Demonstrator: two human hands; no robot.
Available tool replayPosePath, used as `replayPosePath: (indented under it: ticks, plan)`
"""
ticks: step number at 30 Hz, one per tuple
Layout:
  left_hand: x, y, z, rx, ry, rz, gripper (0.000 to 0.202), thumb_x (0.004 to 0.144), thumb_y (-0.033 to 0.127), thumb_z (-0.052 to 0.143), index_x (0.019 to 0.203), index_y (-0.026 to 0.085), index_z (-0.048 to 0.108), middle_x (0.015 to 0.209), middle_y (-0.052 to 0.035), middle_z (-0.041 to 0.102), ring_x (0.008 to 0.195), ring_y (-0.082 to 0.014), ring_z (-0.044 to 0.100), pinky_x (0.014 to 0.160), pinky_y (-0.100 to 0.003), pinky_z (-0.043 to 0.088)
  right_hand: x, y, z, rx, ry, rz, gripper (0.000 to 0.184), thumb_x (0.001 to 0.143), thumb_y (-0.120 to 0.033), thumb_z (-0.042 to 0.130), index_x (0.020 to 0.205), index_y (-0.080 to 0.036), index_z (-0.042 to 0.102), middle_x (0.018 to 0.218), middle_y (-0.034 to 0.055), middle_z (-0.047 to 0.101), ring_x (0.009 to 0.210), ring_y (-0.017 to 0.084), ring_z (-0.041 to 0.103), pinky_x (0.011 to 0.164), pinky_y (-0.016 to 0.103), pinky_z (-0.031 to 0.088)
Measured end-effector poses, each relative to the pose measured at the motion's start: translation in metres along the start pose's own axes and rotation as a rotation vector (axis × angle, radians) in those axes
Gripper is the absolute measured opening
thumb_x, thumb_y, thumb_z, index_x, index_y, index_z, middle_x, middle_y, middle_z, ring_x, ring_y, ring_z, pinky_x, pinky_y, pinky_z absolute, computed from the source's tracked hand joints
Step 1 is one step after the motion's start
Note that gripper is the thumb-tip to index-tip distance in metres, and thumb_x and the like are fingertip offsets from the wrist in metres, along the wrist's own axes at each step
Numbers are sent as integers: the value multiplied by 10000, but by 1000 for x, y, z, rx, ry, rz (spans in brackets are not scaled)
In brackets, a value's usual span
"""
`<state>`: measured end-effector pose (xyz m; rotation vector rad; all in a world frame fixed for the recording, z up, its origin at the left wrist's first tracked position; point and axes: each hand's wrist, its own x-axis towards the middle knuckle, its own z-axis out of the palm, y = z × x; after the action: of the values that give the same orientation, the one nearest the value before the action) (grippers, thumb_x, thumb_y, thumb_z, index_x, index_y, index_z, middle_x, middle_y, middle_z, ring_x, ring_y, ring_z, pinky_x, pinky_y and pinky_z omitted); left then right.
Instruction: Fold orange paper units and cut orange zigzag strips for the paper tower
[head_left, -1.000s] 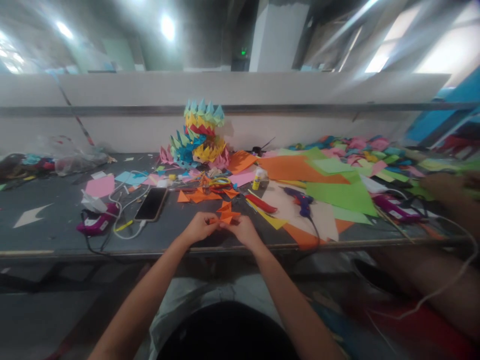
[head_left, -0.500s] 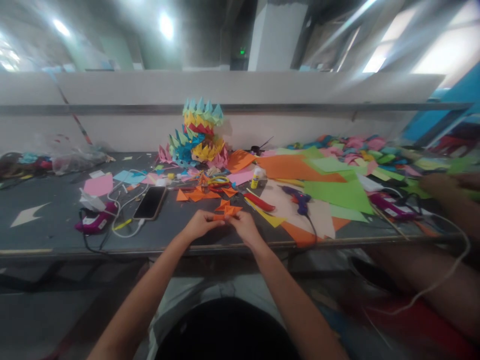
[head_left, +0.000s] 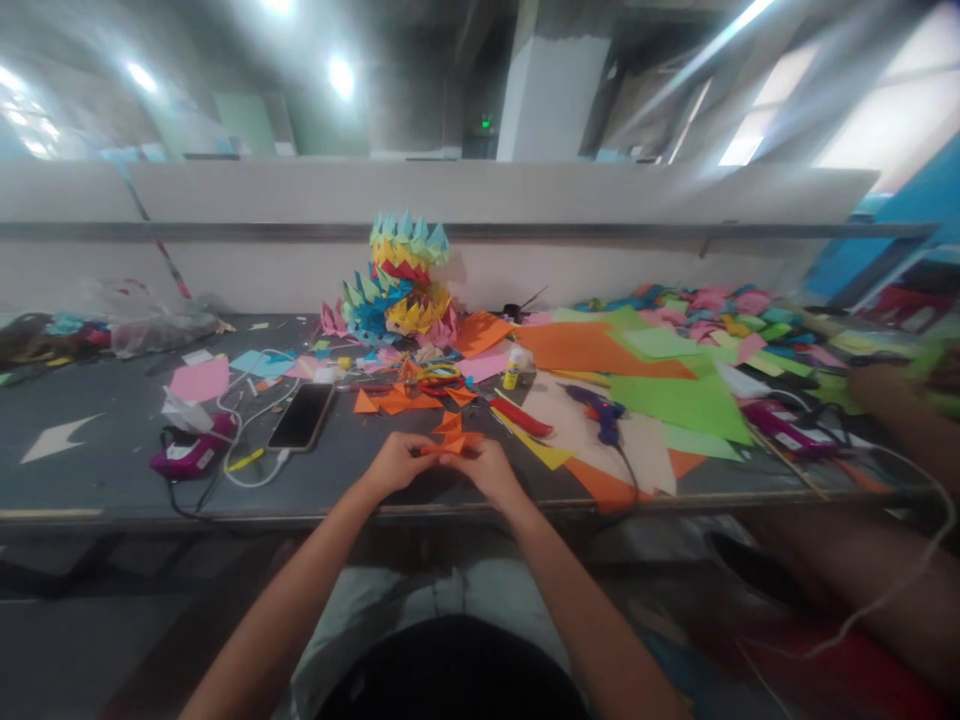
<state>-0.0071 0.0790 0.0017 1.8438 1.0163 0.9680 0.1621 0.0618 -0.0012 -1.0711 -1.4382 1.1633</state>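
The left hand (head_left: 397, 465) and the right hand (head_left: 486, 468) are close together near the front edge of the dark surface (head_left: 112, 440). Both hands are closed on an orange folded paper piece (head_left: 451, 438), the left hand at its left side and the right hand at its right side. The paper piece is located between the fingertips, with pointed flaps projecting upward beyond the hands. The exact finger contact on its lower part is too small to tell.

Directly behind the piece, orange paper scraps (head_left: 401, 402) lie in a loose group. A smartphone (head_left: 301, 416) lies flat to the left of the hands, with a white cable (head_left: 247, 484) connected at its near end. Farther left is a magenta box (head_left: 193, 452).

To the right of the hands, a red-handled tool (head_left: 523, 418) lies on the surface. Beyond it, a dark blue glue gun (head_left: 604, 415) rests on a pale sheet (head_left: 645, 455). A yellow-and-white bottle (head_left: 513, 370) stands upright behind the red-handled tool.

At the rear, a multicolored paper structure (head_left: 409, 250) stands in front of the white panel (head_left: 600, 270). At far right, a co-worker's hand (head_left: 874, 385) appears blurred.
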Motion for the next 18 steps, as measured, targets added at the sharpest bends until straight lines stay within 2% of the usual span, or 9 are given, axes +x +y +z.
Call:
replayPosePath:
  ticks: [3,9,11,14,18]
  plan:
    - [-1,4,0,16,-15,-19,245,708,329,610,688,99,694,575,-6,602,516,-82,460,494,-182,346,0,-1,0,27,1,2,298,572,-366,747,780,-154,717,772,47,706,731,192,624,711,313,481]
    - [-2,6,1,62,-30,-73,349,706,423,618,639,87,686,433,24,494,422,-59,373,425,-181,272,-2,-2,1,39,49,45,243,577,-352,743,705,-147,721,729,52,712,656,179,620,674,305,478]
    - [-2,4,2,29,-30,-65,358,701,438,626,654,89,694,467,9,539,445,-70,414,438,-183,297,-1,0,1,37,82,45,228,569,-347,747,682,-151,724,716,52,712,655,186,621,682,316,477]
    - [0,1,2,-51,-14,-33,319,689,415,649,725,104,711,643,-32,662,575,-114,533,530,-197,391,1,4,1,55,126,44,248,569,-371,744,689,-155,724,687,49,708,668,202,629,688,332,480]
    - [3,-2,2,-115,15,-3,288,706,383,646,820,126,709,782,-46,706,687,-150,595,652,-235,451,2,6,0,146,136,29,294,572,-387,748,748,-154,718,732,51,711,712,207,638,724,349,482]
